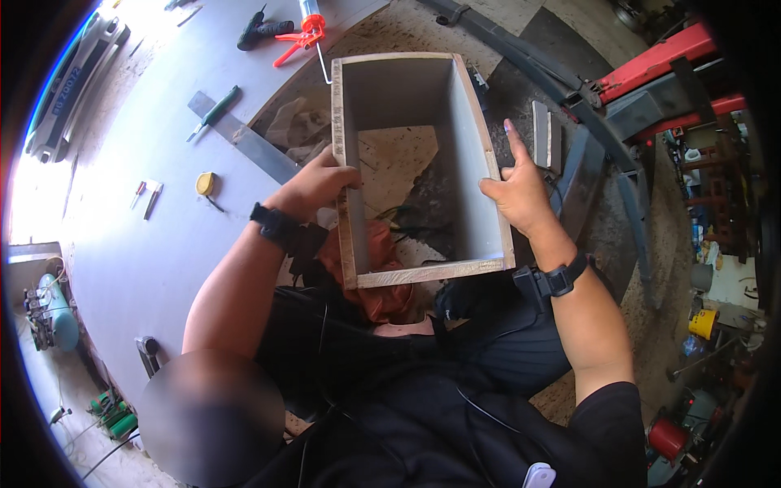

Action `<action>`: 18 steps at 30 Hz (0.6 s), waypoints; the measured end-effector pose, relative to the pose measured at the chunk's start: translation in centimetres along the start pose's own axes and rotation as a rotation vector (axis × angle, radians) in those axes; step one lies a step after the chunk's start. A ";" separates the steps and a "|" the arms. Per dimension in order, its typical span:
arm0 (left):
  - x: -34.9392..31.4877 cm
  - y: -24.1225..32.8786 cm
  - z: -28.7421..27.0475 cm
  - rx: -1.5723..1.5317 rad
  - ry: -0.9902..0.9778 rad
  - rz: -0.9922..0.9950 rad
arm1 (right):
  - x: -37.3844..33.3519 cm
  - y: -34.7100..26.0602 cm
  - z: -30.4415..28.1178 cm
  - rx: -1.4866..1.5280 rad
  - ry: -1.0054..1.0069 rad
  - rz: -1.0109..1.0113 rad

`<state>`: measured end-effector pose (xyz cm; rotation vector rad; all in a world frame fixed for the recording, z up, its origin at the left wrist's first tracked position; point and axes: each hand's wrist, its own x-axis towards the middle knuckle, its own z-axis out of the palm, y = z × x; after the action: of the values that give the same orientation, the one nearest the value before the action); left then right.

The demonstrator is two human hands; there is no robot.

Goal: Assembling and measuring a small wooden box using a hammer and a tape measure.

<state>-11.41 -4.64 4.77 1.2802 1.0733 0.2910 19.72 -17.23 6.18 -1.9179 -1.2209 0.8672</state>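
Note:
A rectangular grey box frame, open through the middle with pale raw board edges, is held over my lap between both hands. My left hand grips its left wall, thumb hooked over the rim. At the right wall, my right hand presses its thumb on the edge while the index finger points up, apart from the board; the other fingers are mostly hidden. Through the opening show the floor and part of an orange bag. Close to the frame's far left corner is the thin nozzle of a caulking gun.
On the grey table to the left lie a black drill, a green-handled knife, a metal strip, a yellow tape measure and small tools. Board offcuts and a red-and-dark metal stand are at the right.

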 end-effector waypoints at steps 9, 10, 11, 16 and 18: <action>1.6 -2.8 1.4 -0.059 0.113 0.203 | 3.6 4.4 3.0 -0.012 0.042 0.068; 2.1 -2.9 1.4 -0.036 0.099 0.198 | 3.9 4.9 3.4 0.017 0.064 0.089; 3.3 -3.9 1.3 -0.050 0.100 0.174 | 4.3 5.4 3.7 0.088 0.047 0.116; 6.6 -6.7 2.0 0.015 0.115 0.119 | 4.6 8.4 5.5 -0.066 0.113 0.161; 7.7 -7.8 2.3 0.006 0.065 0.174 | 4.6 9.6 5.9 -0.006 0.034 0.222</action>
<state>-8.53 -3.15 -5.96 1.3797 1.0195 0.4633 20.88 -14.81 -5.74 -2.0921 -1.0042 0.9398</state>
